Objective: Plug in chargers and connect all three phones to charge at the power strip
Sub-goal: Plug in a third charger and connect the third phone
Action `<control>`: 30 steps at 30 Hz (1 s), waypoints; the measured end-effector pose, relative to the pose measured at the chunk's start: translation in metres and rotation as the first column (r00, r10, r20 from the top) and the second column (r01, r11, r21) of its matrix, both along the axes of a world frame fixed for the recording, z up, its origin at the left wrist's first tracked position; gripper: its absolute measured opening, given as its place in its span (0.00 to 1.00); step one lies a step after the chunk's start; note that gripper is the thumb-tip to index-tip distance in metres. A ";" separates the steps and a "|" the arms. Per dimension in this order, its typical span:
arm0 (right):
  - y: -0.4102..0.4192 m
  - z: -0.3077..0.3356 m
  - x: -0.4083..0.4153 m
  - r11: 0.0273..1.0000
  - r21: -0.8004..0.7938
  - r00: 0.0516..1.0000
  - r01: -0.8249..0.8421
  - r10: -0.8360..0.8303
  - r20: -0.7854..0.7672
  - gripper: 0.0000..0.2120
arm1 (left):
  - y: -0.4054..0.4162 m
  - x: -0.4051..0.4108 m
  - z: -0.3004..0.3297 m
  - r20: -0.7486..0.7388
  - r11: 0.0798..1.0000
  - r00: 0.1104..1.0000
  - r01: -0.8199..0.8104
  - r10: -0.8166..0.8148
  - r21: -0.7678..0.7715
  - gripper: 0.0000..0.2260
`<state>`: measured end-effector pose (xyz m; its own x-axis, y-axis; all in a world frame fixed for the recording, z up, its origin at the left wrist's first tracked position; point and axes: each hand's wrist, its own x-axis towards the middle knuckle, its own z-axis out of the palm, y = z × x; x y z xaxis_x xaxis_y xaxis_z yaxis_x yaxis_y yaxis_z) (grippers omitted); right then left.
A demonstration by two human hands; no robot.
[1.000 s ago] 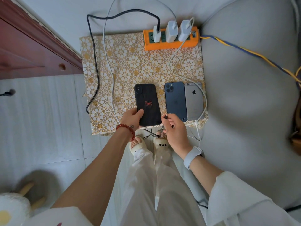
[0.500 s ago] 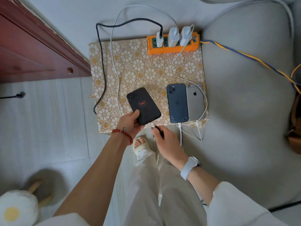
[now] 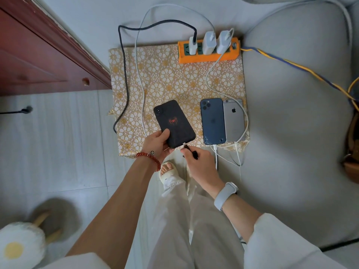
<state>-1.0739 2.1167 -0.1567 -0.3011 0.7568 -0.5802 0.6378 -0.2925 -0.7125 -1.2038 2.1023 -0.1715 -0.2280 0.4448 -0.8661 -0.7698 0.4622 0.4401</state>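
Since half a second ago, the black connector (image 3: 189, 150) has closed on the bottom port of the black spider-case phone (image 3: 173, 124). Right hand (image 3: 198, 167) pinches the connector for aimed insertion; left hand (image 3: 157, 143) grips the phone's lower end, angling its port toward the plug. Beyond the grip, the blue phone (image 3: 212, 121) and silver phone (image 3: 233, 120) lie cabled. Farthest, three chargers occupy the orange power strip (image 3: 208, 57).

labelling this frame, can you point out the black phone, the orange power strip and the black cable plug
black phone (image 3: 174, 123): head view, on the red spider mark on its back.
orange power strip (image 3: 206, 58): head view, on its near orange side wall.
black cable plug (image 3: 188, 147): head view, on the connector body at the phone's port.
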 end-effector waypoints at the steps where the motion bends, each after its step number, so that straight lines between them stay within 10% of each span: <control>1: 0.000 -0.001 0.000 1.000 -0.010 1.000 0.002 -0.002 -0.003 0.17 | 0.000 0.000 0.000 -0.008 1.000 1.000 0.012 -0.012 0.002 0.07; 16: -0.005 -0.012 0.000 0.972 -0.159 0.984 0.172 -0.163 0.067 0.19 | -0.005 0.007 -0.010 -0.112 0.968 0.963 0.237 -0.245 -0.079 0.06; 30: 0.029 -0.025 0.051 0.969 -0.130 0.920 -0.209 0.240 0.309 0.14 | 0.027 0.037 -0.042 -0.340 0.838 0.773 0.438 -0.536 -0.326 0.12</control>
<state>-1.0225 2.1456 -0.1821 -0.2431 0.6291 -0.7383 0.8839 -0.1699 -0.4358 -1.1672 2.1291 -0.2130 -0.3794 0.4054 -0.8317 -0.1907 0.8453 0.4991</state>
